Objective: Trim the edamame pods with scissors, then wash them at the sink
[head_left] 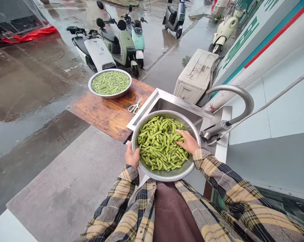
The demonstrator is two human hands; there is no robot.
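Note:
A wide metal basin (167, 176) full of green soybean pods (162, 144) in water rests over the near part of the steel sink (164, 106). My left hand (132, 155) grips the basin's left rim, thumb on the inside and the other fingers hidden behind the wall. At the right side of the basin, my right hand (188, 142) reaches over the rim with its fingers apart, the tips among the pods. No pod is visibly clasped in it.
A second basin (110, 95) of pods in water stands on the wooden board (103, 116), with scissors (135, 106) nearby. A curved faucet (232, 89) rises at the sink's right. Beyond are a white outdoor unit (196, 74) and parked scooters (119, 43) on wet ground.

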